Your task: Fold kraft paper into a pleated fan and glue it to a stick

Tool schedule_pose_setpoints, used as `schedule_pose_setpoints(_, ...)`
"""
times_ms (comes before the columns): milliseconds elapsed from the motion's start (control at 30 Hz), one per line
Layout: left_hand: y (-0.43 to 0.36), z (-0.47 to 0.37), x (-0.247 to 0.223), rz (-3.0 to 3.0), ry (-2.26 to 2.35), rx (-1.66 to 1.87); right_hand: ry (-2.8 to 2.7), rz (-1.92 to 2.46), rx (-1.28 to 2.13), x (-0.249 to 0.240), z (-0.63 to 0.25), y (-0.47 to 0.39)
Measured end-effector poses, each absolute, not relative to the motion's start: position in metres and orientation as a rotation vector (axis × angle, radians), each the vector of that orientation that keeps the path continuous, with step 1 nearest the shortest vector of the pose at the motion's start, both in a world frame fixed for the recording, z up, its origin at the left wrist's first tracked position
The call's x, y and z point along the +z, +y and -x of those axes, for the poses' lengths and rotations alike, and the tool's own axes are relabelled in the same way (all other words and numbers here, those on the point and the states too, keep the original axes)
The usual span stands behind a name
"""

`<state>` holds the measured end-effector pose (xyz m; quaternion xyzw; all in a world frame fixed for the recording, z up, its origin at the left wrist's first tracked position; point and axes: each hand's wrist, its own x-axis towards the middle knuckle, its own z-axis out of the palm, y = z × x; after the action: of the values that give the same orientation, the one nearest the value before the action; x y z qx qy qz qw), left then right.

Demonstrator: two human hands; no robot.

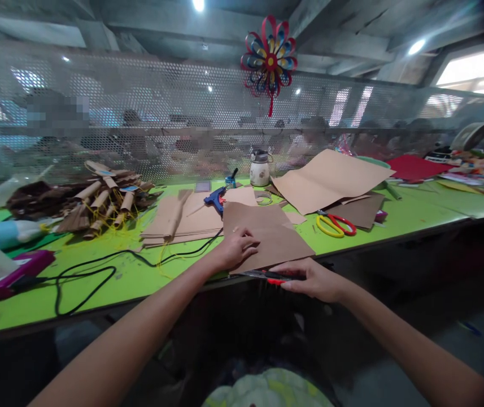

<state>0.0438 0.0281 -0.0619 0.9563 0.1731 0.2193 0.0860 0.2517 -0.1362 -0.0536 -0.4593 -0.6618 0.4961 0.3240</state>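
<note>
A sheet of brown paper (275,232) lies at the front edge of the green table (140,282). My left hand (238,247) rests on its left part with the fingers drawn together; whether they pinch anything is hidden. At the sheet's near edge, my right hand (315,280) is closed around the handles of red-and-black scissors (278,278), whose blades point left along that edge. Behind the sheet sits a blue glue gun (215,200) on a stack of brown paper (161,220).
Yellow-and-red scissors (335,224) lie to the right, before large brown sheets (330,178). A black cable (131,252) crosses the left side. Paper rolls (101,198), a magenta tape dispenser (17,277) and a white jug (260,169) stand around. A mesh screen (174,113) rises behind.
</note>
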Motion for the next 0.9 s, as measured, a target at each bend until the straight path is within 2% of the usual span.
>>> schedule_pose_setpoints(400,0.039,-0.031,-0.045,-2.489,0.518,0.474,-1.663,1.314,1.276,-0.051,-0.247,-0.139)
schedule_pose_setpoints(900,0.036,-0.027,-0.044,-2.494,0.488,0.452,-1.799,1.160,1.315,-0.052,-0.244,-0.147)
